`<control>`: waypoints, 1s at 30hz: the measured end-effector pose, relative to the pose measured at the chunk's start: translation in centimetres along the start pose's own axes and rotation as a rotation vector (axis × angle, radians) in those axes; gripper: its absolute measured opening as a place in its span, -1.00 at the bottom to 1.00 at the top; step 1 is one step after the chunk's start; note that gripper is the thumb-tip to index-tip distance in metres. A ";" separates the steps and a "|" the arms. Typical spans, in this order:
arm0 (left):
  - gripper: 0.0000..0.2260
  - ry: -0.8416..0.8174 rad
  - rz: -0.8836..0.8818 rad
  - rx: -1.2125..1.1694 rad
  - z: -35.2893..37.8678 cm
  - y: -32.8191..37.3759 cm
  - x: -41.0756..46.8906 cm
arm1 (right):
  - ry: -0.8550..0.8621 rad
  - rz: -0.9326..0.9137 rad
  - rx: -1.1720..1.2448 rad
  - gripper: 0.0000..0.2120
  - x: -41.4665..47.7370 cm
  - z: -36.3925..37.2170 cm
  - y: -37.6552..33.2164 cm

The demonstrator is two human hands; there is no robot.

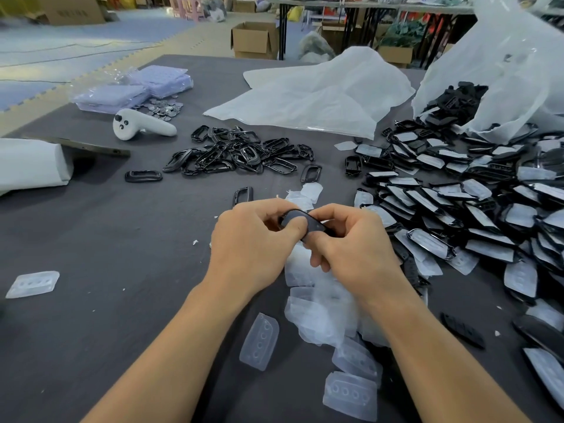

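Both hands meet over the middle of the dark table [106,239] and hold one small black plastic shell [300,221]. My left hand [253,239] grips its left end, thumb laid across the top. My right hand [351,239] pinches the right end with curled fingers. Much of the shell is hidden by the fingers. Below the hands lies a heap of clear rubbery button pads [323,312]. A pile of empty black frames [238,154] sits farther back.
A big pile of black shells with clear pads [476,209] spills from a white plastic bag [500,65] at right. A white controller [137,125], coins [164,107], purple packets [137,88], a crumpled white bag [314,93] and a tablet [91,148] lie at the back and left.
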State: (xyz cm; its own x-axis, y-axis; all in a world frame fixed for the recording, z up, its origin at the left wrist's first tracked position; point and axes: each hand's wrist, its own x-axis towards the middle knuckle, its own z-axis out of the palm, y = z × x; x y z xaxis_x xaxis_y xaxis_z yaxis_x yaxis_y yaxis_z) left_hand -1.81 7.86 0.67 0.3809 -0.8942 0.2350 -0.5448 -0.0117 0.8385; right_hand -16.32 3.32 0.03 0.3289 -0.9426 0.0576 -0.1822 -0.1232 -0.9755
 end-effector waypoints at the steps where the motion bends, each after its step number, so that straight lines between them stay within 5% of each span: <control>1: -0.84 0.019 0.007 -0.017 0.0 0.1 -0.1 | -0.007 -0.002 -0.007 -0.85 -0.1 0.0 0.0; 7: -0.83 0.024 0.052 -0.109 -0.2 0.0 0.2 | 0.100 -0.051 0.062 -0.93 -0.1 0.0 -0.1; 13: -0.86 0.066 0.078 -0.028 0.3 0.3 -0.4 | 0.166 -0.127 -0.066 -0.80 -0.3 -0.1 -0.1; 30: -0.79 -0.034 -0.140 -0.270 0.2 -0.2 0.7 | 0.170 -0.053 0.037 -0.75 0.3 -0.1 0.1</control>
State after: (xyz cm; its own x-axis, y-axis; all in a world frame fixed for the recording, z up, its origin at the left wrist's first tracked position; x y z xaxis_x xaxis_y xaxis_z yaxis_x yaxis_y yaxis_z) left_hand -1.58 7.18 0.62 0.4104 -0.9069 0.0951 -0.2684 -0.0205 0.9631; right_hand -16.37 3.01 -0.05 0.1755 -0.9743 0.1413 -0.1335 -0.1657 -0.9771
